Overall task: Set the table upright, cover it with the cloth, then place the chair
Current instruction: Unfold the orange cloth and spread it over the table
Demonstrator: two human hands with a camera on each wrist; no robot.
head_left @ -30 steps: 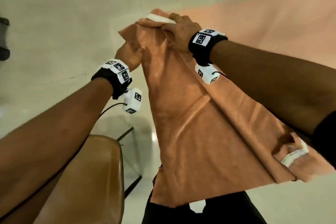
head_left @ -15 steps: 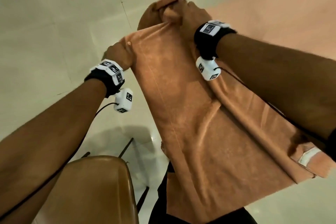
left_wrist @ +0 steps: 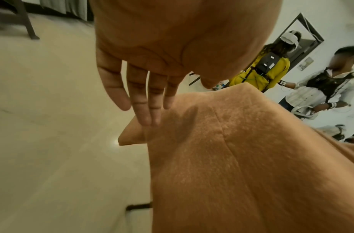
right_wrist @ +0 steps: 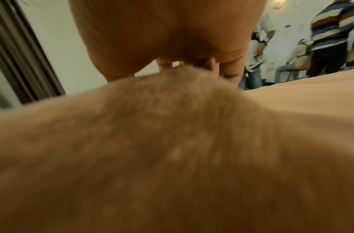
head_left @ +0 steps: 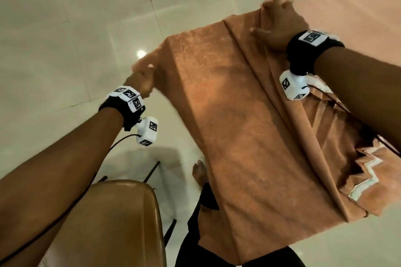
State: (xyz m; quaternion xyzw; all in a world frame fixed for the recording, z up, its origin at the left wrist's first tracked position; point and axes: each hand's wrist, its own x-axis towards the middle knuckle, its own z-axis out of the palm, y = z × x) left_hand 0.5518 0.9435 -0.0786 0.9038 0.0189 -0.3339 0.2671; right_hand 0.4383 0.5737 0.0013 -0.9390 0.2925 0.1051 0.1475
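Orange-tan cloth (head_left: pixel 238 125), nubbly weave, long creases, white zigzag trim at one hanging corner; stretched in air above floor (head_left: pixel 65 28), brown chair (head_left: pixel 121 219) below at left; left hand (head_left: pixel 141 81) pinching one top corner; right hand (head_left: pixel 280 26) clenched on bunched far edge.

Blurred cloth (right_wrist: pixel 172 149); chair (head_left: pixel 121 223) cut off

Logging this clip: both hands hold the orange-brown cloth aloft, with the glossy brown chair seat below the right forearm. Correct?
No: the glossy brown chair seat lies below the left forearm, per the head view. The left hand and right hand hold the orange-brown cloth.
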